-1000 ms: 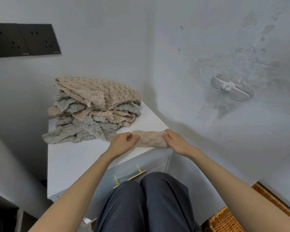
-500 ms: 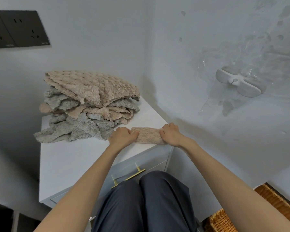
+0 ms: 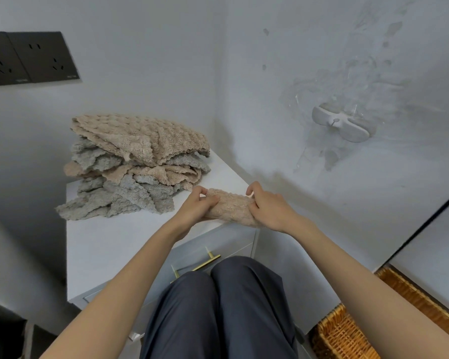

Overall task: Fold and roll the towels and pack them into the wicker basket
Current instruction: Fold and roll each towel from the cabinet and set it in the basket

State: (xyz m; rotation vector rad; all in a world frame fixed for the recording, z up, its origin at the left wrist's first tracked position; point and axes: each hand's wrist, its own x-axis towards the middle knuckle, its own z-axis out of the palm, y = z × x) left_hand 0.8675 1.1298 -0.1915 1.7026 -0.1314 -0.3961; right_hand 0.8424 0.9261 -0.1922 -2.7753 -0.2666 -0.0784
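My left hand (image 3: 196,207) gripped one end of the rolled beige towel (image 3: 231,208), fingers and thumb curled round it, and my right hand (image 3: 268,211) gripped the other end the same way. The roll lay crosswise between them at the front right corner of the white surface (image 3: 109,244); whether it touched the top or was held just clear of it I could not tell. Behind my left hand, toward the back wall, sat the pile of unrolled towels (image 3: 138,167), beige and grey layers mixed, a beige one on top. The wicker basket (image 3: 347,332) stood on the floor low to my right, well apart from the roll, only partly in view. Below the surface a drawer carried a brass handle (image 3: 197,265) just above my knees in dark trousers (image 3: 218,307). Dark wall sockets (image 3: 29,58) sat at upper left, and a white hook (image 3: 340,124) was stuck to the right wall
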